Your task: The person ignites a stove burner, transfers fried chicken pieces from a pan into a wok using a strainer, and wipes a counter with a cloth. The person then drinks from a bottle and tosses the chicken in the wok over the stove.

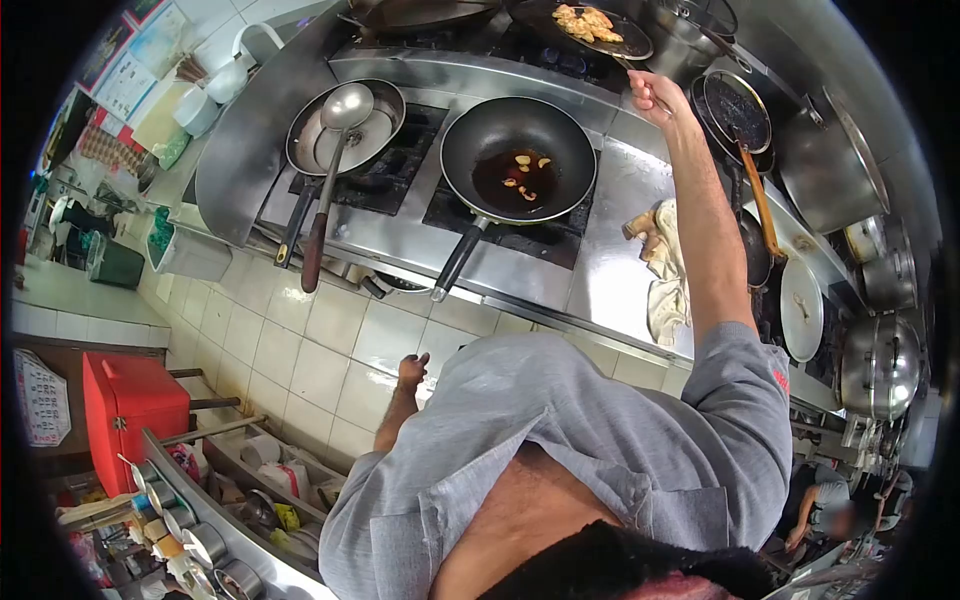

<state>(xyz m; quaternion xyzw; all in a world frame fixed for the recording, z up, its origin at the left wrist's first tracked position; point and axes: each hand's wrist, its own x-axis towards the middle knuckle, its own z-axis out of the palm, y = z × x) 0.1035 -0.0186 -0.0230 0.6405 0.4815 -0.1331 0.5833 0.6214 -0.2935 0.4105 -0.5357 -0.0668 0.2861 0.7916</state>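
At the back of the stove, my right hand (pixel 655 97) is closed round the thin handle of a frying pan (pixel 637 42). Golden-brown pieces of food (pixel 588 24) lie in that pan. My left hand (pixel 412 372) hangs low by my body, above the floor, its fingers curled and the thumb out; I see nothing in it. A black wok (pixel 465 135) sits on the front burner between my hands, its handle towards me. Dark liquid and several small pale pieces (pixel 523 183) are in it.
A ladle (pixel 347 106) rests across another pan (pixel 302 165) on the left burner. A crumpled cloth (pixel 668 290) lies on the steel counter right of the wok. Pots and pans (pixel 825 165) crowd the right side. A red box (pixel 135 410) stands at left; people (pixel 825 500) are at lower right.
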